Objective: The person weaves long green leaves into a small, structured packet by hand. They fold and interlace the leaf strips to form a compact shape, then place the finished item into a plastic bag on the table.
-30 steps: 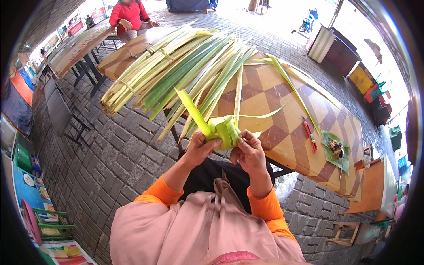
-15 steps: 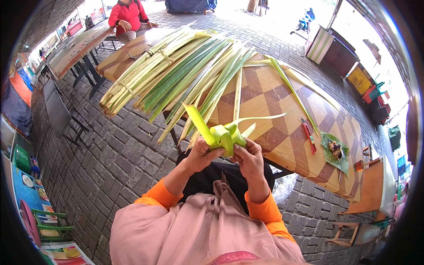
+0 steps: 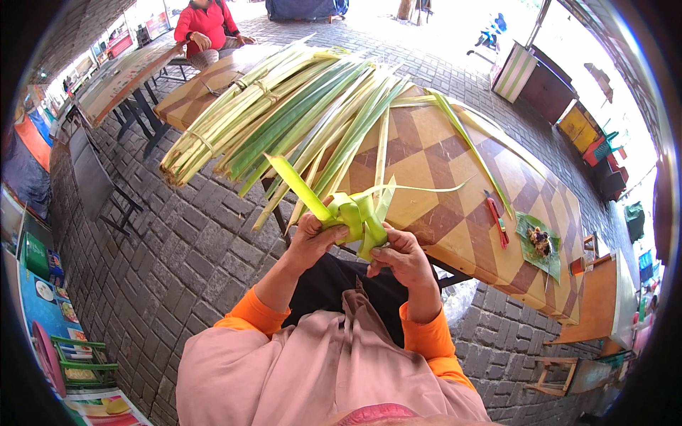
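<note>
Between my two hands, in front of the table's near edge, is a woven palm-leaf pouch (image 3: 353,215) of bright green strips. One broad strip end sticks up to the left and a thin one trails to the right. My left hand (image 3: 316,238) is closed, pinching the pouch's left side. My right hand (image 3: 403,257) is closed on its lower right, thumb and fingers on a folded strip. Beyond them, long palm leaves (image 3: 298,128), some tied in bundles, lie across the patterned wooden table (image 3: 419,163) and overhang its near edge.
On the table's right are a red-handled knife (image 3: 499,226) and food on a green leaf (image 3: 538,243). A single palm strip (image 3: 472,149) lies behind the knife. Benches (image 3: 99,181) stand at left on the paved floor. A person in red (image 3: 207,30) sits at the far left.
The pouch has tilted and shifted slightly left. My left hand has moved left, and my right hand has come a little lower, drawing the folded strip downward.
</note>
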A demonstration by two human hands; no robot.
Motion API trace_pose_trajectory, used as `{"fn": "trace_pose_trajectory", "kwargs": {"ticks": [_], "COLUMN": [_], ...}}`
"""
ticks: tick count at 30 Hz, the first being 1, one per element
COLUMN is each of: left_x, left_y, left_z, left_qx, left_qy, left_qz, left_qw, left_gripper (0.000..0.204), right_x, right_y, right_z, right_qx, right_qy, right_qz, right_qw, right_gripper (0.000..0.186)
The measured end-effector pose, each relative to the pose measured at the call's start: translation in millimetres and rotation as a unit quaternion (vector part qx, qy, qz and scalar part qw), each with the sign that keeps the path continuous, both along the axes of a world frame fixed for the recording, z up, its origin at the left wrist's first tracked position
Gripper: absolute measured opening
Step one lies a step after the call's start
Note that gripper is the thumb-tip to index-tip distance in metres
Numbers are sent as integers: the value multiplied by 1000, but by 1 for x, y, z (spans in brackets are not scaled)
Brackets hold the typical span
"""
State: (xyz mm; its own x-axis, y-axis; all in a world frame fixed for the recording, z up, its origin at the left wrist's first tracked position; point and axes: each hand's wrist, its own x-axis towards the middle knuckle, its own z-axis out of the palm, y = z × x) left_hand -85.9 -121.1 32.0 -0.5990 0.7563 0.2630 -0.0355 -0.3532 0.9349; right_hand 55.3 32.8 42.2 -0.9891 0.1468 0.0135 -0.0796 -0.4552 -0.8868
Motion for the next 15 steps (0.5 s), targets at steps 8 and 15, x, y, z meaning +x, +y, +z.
{"fn": "trace_pose_trajectory", "kwargs": {"ticks": [8, 15], "left_x": [15, 12], "left_y": [16, 13], "left_z": [-5, -2], "left_qx": [31, -17], "left_qy": [-34, -15], "left_qz": [9, -23], "left_qw": [999, 999], "left_gripper": [9, 19], "right_x": [-8, -5], "right_y": [-17, -12], "right_z": [-9, -4], "right_qx": [43, 8], "right_qy": [29, 47], "right_qz": [-115, -141], "right_qw": [992, 989], "right_gripper": [17, 12]}}
